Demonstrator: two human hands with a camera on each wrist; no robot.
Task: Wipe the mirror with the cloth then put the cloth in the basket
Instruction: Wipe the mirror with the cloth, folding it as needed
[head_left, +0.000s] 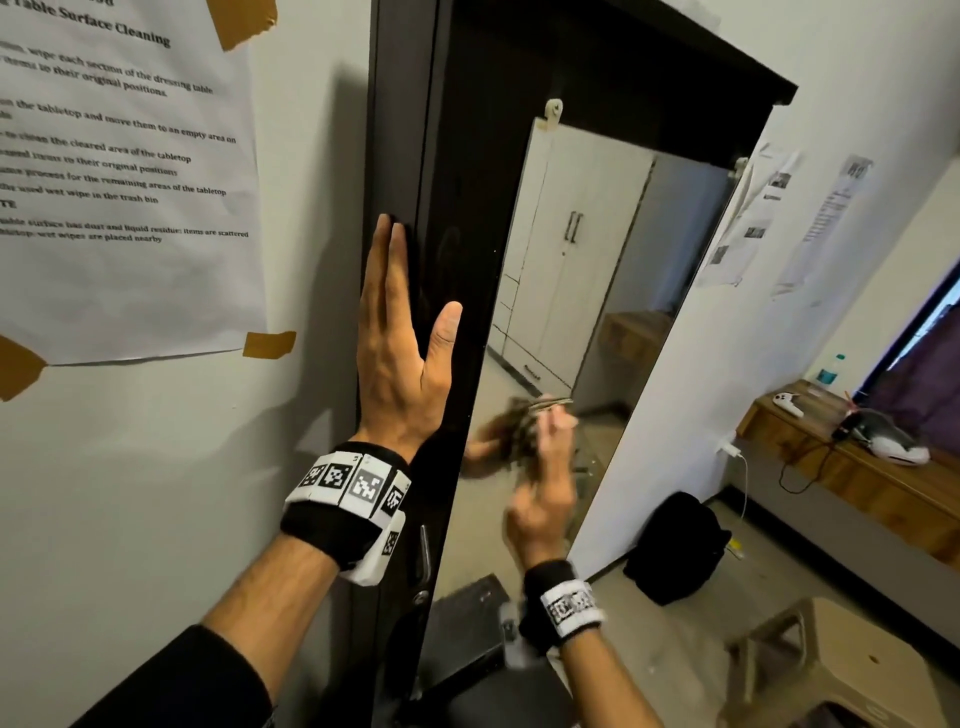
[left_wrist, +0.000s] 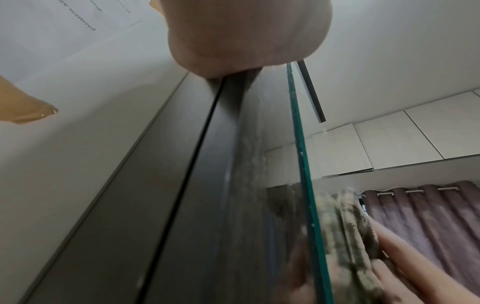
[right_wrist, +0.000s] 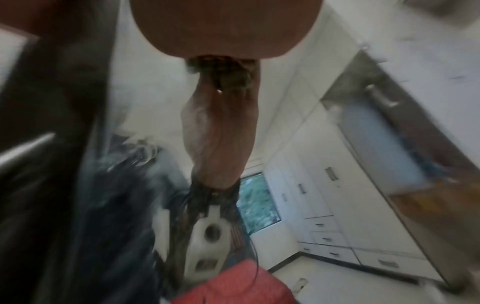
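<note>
A tall mirror (head_left: 597, 249) is fixed to the door of a dark cabinet (head_left: 467, 156). My left hand (head_left: 400, 338) lies flat on the dark door panel left of the glass, fingers straight and pointing up. My right hand (head_left: 545, 493), blurred by motion, holds a folded brown-green cloth (head_left: 524, 421) against the lower part of the mirror. In the left wrist view the cloth (left_wrist: 348, 226) presses on the glass beside its green edge (left_wrist: 301, 164). The right wrist view shows the cloth (right_wrist: 221, 72) bunched under my palm, with the hand reflected below. No basket is in view.
A taped instruction sheet (head_left: 119, 171) hangs on the wall at left. On the floor to the right are a black backpack (head_left: 675, 551) and a beige plastic stool (head_left: 841, 665). A wooden desk (head_left: 857, 467) runs along the right wall. The cabinet has a metal handle (head_left: 425, 551).
</note>
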